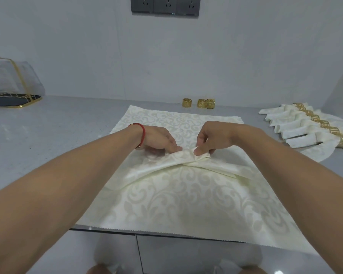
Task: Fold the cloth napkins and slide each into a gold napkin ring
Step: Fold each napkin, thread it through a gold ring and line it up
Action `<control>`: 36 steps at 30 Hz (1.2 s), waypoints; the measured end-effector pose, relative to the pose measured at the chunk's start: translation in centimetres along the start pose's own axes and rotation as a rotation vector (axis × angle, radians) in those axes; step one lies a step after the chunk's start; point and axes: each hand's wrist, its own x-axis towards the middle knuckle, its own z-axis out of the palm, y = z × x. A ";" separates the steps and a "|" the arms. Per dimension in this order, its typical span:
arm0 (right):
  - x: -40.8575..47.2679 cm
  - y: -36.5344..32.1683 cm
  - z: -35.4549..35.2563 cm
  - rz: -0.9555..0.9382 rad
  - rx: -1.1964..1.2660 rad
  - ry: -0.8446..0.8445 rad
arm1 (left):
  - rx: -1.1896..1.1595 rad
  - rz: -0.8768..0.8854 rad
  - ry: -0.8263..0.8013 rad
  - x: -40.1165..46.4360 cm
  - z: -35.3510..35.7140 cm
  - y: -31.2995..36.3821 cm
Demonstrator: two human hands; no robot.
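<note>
Head view: we are mid-fold, our left hand [160, 140] and right hand [210, 138] both pinching the gathered centre of the cream damask cloth napkin [178, 196] spread on the grey worktop [48, 135]. Next we judge a gold filigree napkin ring [187, 102] must be fetched.

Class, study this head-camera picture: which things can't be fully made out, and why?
- Left hand grip: fingertips hidden by the napkin fold.
- Finished napkins: cut off by right edge.
- Gold rings: pattern too small.
- Covered stand: contents blurred, cut off by left edge.
</note>
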 end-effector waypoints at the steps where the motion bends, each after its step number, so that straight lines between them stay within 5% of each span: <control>1: 0.0 0.0 0.1 -0.002 -0.015 0.008 | 0.014 -0.004 -0.003 -0.1 0.0 0.1; 5: -0.9 -0.5 0.7 -0.066 -0.006 0.122 | 0.085 0.009 0.032 0.2 0.2 0.0; 11: -2.1 -1.3 4.3 -0.226 -0.336 0.266 | 0.128 -0.039 0.038 0.5 0.2 0.6; 16: -1.7 0.6 5.7 -0.346 -0.097 0.397 | 0.329 -0.047 0.101 -0.6 1.1 1.8; 21: -0.7 1.3 5.2 -0.354 0.019 0.388 | 0.308 0.423 0.430 -2.0 3.5 1.3; 23: -0.4 1.2 4.8 -0.319 0.023 0.384 | 0.346 0.476 0.474 -1.8 4.2 1.1; 31: -1.7 0.8 5.4 -0.248 -0.094 0.455 | 0.394 0.355 0.624 -0.4 4.8 1.4; 36: -1.3 1.5 5.8 -0.293 -0.216 0.480 | 0.373 0.304 0.563 -0.4 4.7 2.2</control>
